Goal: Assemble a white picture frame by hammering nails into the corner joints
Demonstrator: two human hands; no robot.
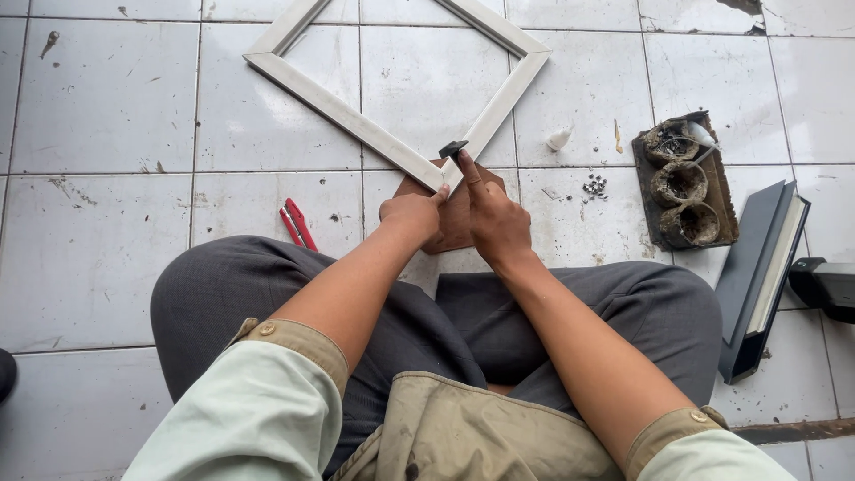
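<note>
Frame: a pale, cream-coloured square picture frame of moulded strips (356,120) lies flat on the white tiled floor (107,116), turned like a diamond, with its nearest corner pointing at the seated person; the top runs out of view.
Corner piece: a small black block-shaped piece (452,148) sits on that nearest corner, right at the fingertips.
Underlay: a brown flat board (459,223) lies beneath the corner and under both hands.
Right hand: the right hand (495,218) has its forefinger stretched out, the tip pressing against the black piece; the other fingers are curled in, resting over the board.
Left hand: the left hand (411,214) is bunched into a loose fist, fingertips pressed against the frame corner from the left side; whether it pinches anything small cannot be told.
Hands together: touching side by side at the corner.
Legs: grey trousers, knees folded either side of the board.
Left of the hands: red-handled pliers (297,224) on the floor, just beside the left knee.
Right of the hands: a scatter of small dark metal bits (594,186), then a dark tray with three crusted round cups (684,183).
Far right: a dark flat book-like case (759,272) lying near the right knee.
</note>
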